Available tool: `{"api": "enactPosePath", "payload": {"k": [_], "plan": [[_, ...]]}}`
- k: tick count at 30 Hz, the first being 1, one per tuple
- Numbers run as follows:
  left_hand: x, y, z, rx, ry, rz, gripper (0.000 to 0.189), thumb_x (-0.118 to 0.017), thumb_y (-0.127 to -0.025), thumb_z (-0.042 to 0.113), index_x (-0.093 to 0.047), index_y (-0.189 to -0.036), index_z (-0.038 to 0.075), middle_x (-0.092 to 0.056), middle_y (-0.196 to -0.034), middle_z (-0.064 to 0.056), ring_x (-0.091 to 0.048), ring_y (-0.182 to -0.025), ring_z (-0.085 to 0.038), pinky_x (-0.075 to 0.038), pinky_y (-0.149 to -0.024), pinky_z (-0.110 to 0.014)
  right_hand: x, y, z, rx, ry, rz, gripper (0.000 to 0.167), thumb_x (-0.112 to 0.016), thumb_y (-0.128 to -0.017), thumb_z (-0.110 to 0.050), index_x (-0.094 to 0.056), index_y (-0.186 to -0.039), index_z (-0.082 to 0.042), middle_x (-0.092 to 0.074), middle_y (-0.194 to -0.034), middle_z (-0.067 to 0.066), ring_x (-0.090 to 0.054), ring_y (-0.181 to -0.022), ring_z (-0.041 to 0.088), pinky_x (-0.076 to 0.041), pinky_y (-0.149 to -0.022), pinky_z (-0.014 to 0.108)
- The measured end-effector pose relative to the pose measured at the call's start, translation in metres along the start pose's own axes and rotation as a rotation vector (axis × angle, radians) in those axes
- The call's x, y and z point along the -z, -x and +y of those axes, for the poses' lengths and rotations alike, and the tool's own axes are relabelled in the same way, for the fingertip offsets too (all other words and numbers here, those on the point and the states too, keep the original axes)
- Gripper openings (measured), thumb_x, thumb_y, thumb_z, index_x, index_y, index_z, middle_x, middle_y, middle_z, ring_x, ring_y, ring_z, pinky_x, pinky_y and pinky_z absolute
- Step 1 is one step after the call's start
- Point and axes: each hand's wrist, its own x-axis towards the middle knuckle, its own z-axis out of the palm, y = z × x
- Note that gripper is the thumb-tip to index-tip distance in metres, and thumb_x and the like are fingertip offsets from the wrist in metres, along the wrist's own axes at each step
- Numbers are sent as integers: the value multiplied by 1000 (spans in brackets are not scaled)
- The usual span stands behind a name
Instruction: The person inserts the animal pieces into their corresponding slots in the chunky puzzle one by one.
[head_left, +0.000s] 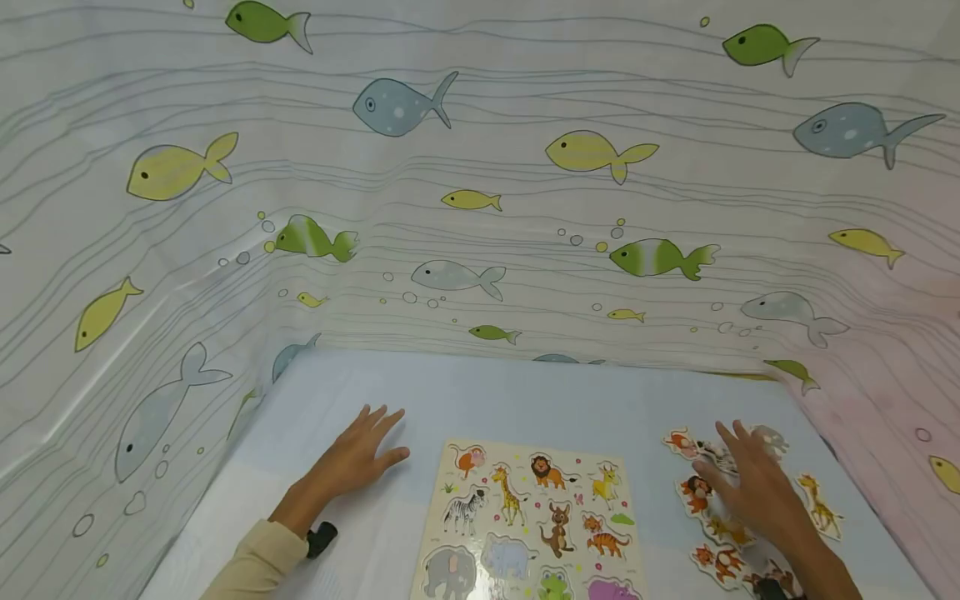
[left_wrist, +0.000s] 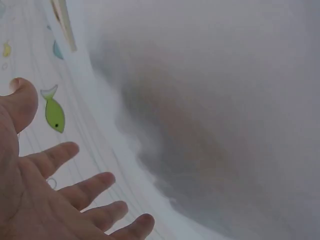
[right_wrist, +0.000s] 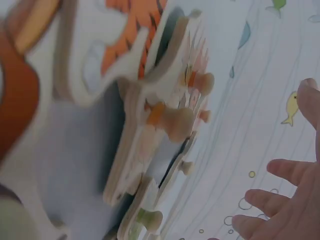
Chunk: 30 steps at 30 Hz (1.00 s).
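- right of the board [head_left: 506,450]: animal pieces [head_left: 697,496], loose, clustered; what lies nearest?
- right hand [head_left: 757,487], just above, spread, holding nothing; left hand [head_left: 356,458], well apart across the board, likewise empty

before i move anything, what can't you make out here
Head: near edge of the puzzle board, cut off by bottom edge.
Head: part of the zebra piece, hidden by the right hand.
Left wrist: part of the left hand, cut off by left edge.
Right wrist: rest of the tiger piece, cut off by top edge.
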Motion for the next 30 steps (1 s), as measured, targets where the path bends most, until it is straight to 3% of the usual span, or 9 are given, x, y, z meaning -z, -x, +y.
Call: {"api": "enactPosePath", "payload": {"k": [5, 10, 16, 22, 30], "plan": [[-1, 4, 6, 12, 101, -62, 70, -61, -95, 52, -41, -154, 18, -34, -160, -21, -16, -151, -49, -24, -115, -72, -1, 4, -3, -4, -64, -28, 90, -53, -99, -54, -7, -161, -7, 2, -163, 34, 3, -144, 63, -20, -94, 86], [-6, 6, 12, -28, 180, -95, 70, -60, -95, 52, -42, -153, 17, -34, -160, -21, -16, -152, -48, -22, -116, -71, -2, 6, -7, -21, -107, -30, 88, -52, -100, -52, -9, -160, -3, 3, -162, 36, -6, -141, 67, -24, -92, 85], [-12, 7, 19, -53, 234, -121, 69, -59, -96, 52, -42, -153, 17, -34, -160, -19, -15, -153, -46, -21, -118, -69, -2, 8, -8, -66, -148, -42, 88, -50, -101, -54, -12, -159, 1, -3, -160, 39, -11, -139, 67, -27, -93, 84], [-13, 10, 25, -58, 277, -144, 68, -60, -96, 48, -42, -153, 16, -35, -160, -18, -14, -153, -45, -20, -119, -68, -4, 9, -7, -125, -172, -79, 91, -47, -100, -58, -11, -159, 1, -11, -158, 41, -23, -133, 68, -37, -91, 78], [-21, 13, 31, -66, 320, -177, 69, -65, -94, 43, -41, -153, 15, -36, -161, -14, -14, -154, -42, -13, -122, -66, -8, 10, -8, -175, -222, -106, 92, -47, -99, -61, -12, -159, -1, -13, -159, 39, -23, -134, 68, -38, -90, 77]]}}
